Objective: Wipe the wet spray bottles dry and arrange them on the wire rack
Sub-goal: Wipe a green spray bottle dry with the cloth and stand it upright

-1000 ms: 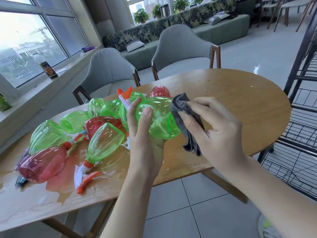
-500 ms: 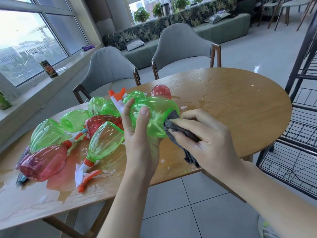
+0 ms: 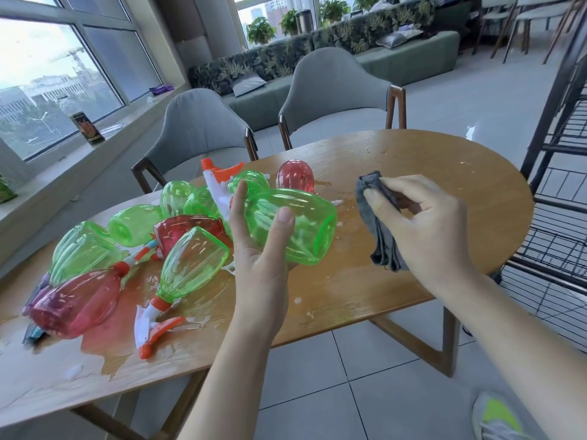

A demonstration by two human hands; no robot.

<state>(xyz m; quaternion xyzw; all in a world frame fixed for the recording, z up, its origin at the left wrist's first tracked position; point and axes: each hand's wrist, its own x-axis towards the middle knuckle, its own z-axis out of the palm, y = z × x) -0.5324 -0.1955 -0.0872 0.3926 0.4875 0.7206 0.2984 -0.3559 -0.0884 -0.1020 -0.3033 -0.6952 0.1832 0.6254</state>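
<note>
My left hand (image 3: pixel 259 249) grips a green spray bottle (image 3: pixel 305 227) on its side above the wooden table (image 3: pixel 428 249), base pointing right, white and orange trigger head up at the left. My right hand (image 3: pixel 422 230) pinches a folded grey cloth (image 3: pixel 378 223) a little to the right of the bottle, apart from it. Several more green and red spray bottles (image 3: pixel 190 265) lie in a wet heap on the left half of the table. The black wire rack (image 3: pixel 559 173) stands at the right edge of the view.
Water pools on the table around the heap and at its near left edge. Two grey chairs (image 3: pixel 336 90) stand behind the table. A window sill with a dark can (image 3: pixel 87 128) runs along the left. A shoe (image 3: pixel 498 417) shows at the bottom right.
My right hand has lifted the cloth off the bottle and moved it away to the right. My left hand has turned the bottle, so its base now points right.
</note>
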